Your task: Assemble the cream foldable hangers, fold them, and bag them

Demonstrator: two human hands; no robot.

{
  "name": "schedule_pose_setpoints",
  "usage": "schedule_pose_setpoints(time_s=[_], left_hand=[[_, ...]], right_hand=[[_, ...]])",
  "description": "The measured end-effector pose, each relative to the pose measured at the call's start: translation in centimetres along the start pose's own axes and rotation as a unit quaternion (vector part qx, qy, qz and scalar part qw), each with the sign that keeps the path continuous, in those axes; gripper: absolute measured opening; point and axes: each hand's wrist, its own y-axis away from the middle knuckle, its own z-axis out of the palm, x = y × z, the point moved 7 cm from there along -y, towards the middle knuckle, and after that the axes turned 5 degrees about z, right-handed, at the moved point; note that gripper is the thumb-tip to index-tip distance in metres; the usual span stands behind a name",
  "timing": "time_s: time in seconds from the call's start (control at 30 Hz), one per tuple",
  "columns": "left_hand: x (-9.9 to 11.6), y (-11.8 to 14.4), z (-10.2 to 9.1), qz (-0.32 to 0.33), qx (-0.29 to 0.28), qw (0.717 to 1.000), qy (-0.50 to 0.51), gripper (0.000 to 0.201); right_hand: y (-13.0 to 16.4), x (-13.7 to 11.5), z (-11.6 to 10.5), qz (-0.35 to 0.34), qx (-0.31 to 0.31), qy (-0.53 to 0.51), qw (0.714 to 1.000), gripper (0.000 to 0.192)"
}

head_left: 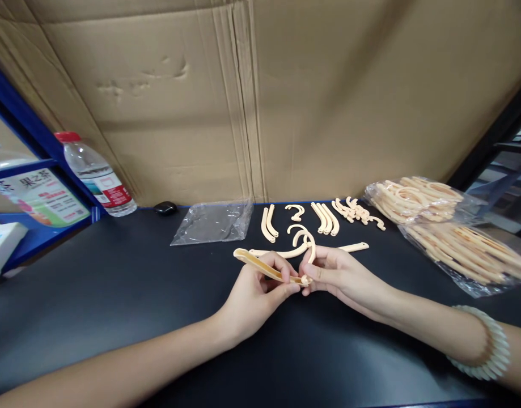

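My left hand (258,292) is closed around a cream plastic hanger arm (255,262), its hollow side showing and its free end pointing up to the left. Between the fingers of my right hand (341,277) is a cream hanger hook (313,246), its curved end upward. The hook's lower end meets the arm's inner end where my fingertips come together; whether the two are joined I cannot tell. Just behind my hands lies another hanger (286,253) with its arms spread on the black table (158,317). Its middle is partly hidden by my right hand.
Behind lie loose hanger arms (266,224), more arms (325,220), hooks (295,212) and a pile of small parts (356,211). Bagged parts (468,249) sit at right. A clear plastic bag (215,221), black object (165,208) and water bottle (101,178) stand left, before cardboard (158,102).
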Motion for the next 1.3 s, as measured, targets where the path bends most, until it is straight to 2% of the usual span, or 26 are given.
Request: schedule_pose_setpoints(time_s=[0.2,0.5,1.07,1.3], left_hand=[[0.3,0.1,-0.2,0.008,0.016,1.000,-0.016,0.020],[0.5,0.3,0.2,0.004,0.000,1.000,0.006,0.018],[0.3,0.3,0.7,-0.007,-0.012,0.998,0.056,0.021],[0.0,0.3,1.0,-0.011,-0.004,0.996,0.090,0.024]], right_hand=[[0.1,-0.1,0.0,0.009,-0.013,-0.024,1.000,0.022],[0.1,-0.1,0.3,-0.001,-0.028,-0.018,0.999,0.023],[0.0,-0.5,0.1,-0.057,0.042,0.060,0.996,0.034],[0.4,-1.0,0.4,-0.065,0.077,0.086,0.991,0.031]])
